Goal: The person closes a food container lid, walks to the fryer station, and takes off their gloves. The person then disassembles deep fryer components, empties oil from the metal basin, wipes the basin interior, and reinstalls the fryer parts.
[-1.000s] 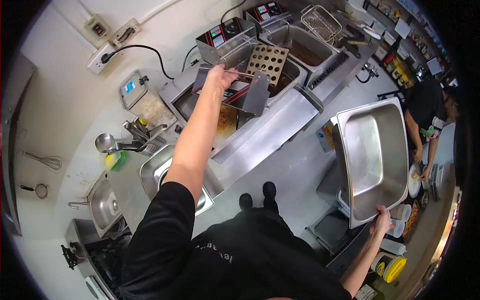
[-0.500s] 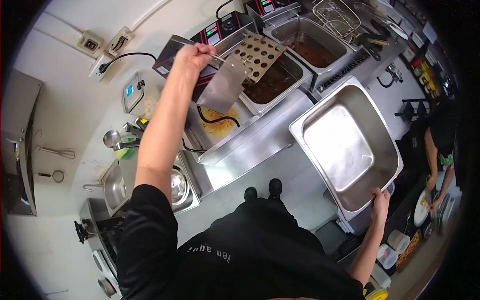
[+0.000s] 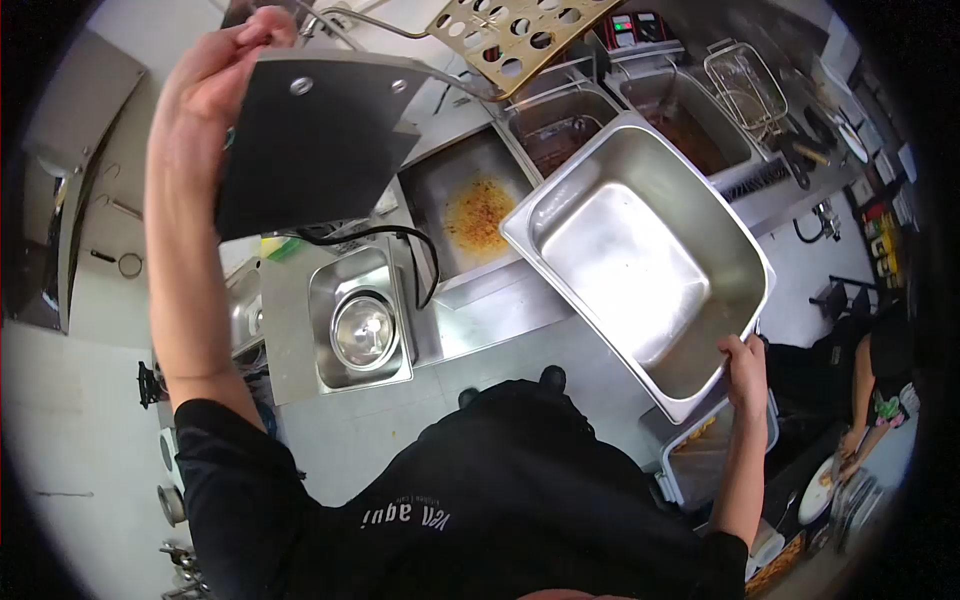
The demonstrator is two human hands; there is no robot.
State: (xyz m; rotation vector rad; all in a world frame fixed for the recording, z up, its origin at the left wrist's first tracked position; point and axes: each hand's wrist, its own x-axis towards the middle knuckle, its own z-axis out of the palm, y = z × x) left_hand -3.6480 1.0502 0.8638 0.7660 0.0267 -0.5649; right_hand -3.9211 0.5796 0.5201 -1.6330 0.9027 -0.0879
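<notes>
High at the left, my left hand [image 3: 225,75] is closed around the upper edge of a fryer's heating unit [image 3: 310,150]. The unit is a dark metal box with a bent heating rod and a perforated brass-coloured plate [image 3: 520,35], all held up in the air. A black power cable [image 3: 415,237] hangs below it. My right hand [image 3: 745,372] grips the lower right rim of a deep stainless steel fryer tank [image 3: 620,270], tilted so that its bare inside shows. Exactly where my left fingers grip is partly hidden.
The open fryer housing [image 3: 465,265] has orange-brown crumbs [image 3: 482,215] on its floor. Beside it stand fryer tanks of dark oil [image 3: 690,125] and a wire basket [image 3: 747,85]. A steel sink [image 3: 355,270] holds a round bowl [image 3: 363,330]. At right, a co-worker's hands [image 3: 850,455] are over a plate.
My left hand has raised the heating unit and brought it left and closer, clear of the oil tank. The steel tank in my right hand has shifted left, over the counter edge.
</notes>
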